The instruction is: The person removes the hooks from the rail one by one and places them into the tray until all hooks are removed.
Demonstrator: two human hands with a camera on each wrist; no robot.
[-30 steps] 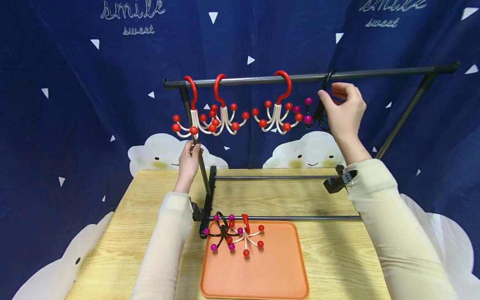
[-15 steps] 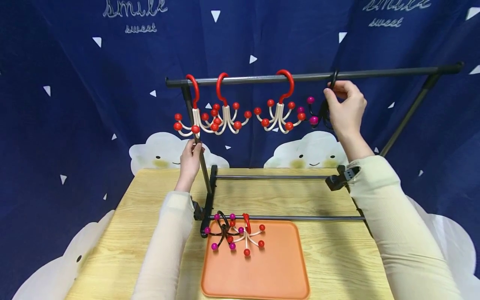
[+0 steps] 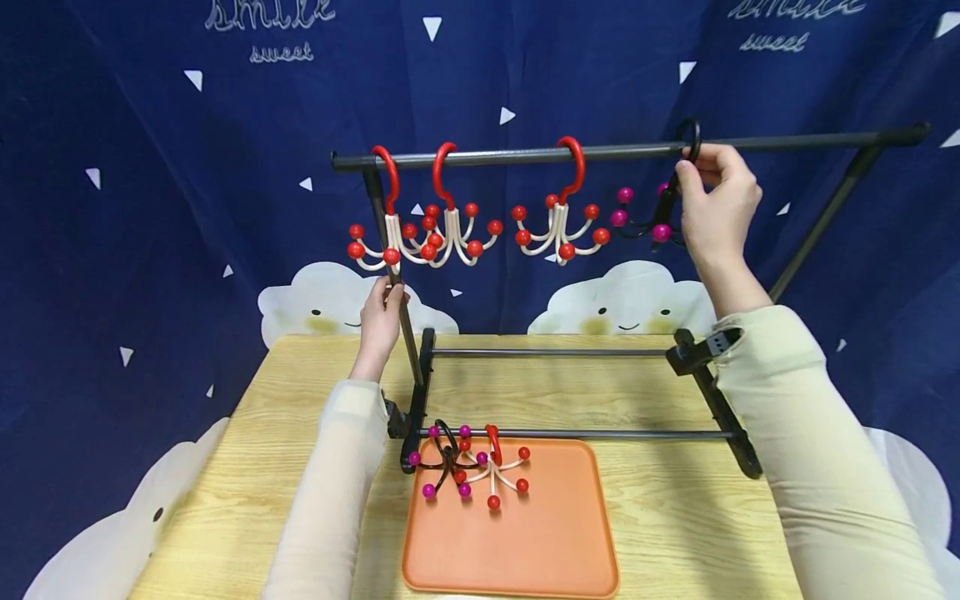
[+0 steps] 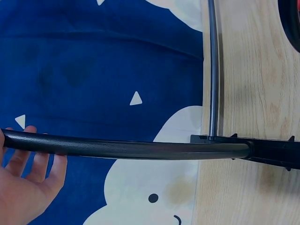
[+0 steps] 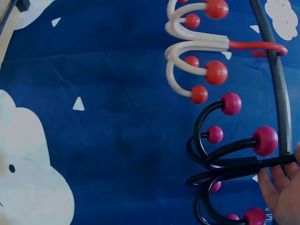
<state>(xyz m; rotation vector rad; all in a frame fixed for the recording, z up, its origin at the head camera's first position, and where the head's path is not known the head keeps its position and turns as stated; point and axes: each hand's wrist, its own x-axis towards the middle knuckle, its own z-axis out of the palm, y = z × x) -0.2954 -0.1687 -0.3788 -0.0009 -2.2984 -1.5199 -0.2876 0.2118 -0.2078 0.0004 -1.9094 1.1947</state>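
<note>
My right hand [image 3: 717,204] pinches the hook of a black claw hanger [image 5: 234,164] with magenta ball tips. The top of that hook stands above the rack's rail [image 3: 510,156], overlapping it in the head view. Farther left, a red-and-cream claw hanger [image 3: 559,229] hangs from the rail by its red hook. Two more of the same kind, a middle hanger [image 3: 451,229] and an end hanger [image 3: 392,233], hang near the rail's left end. My left hand [image 3: 380,321] holds the rack's left post [image 4: 117,147], fingers bent around it.
On the wooden table [image 3: 285,467], an orange tray [image 3: 525,558] bears a black hanger [image 3: 448,457] with magenta balls and a red-and-cream hanger [image 3: 492,471]. The rack's feet and lower bars [image 3: 562,434] stand behind it. A blue curtain [image 3: 187,167] backs everything.
My right hand has moved right along the rail with the black hanger, whose hook now sits higher over the rail. The nearest red-and-cream hanger has turned slightly. My left hand stays on the post.
</note>
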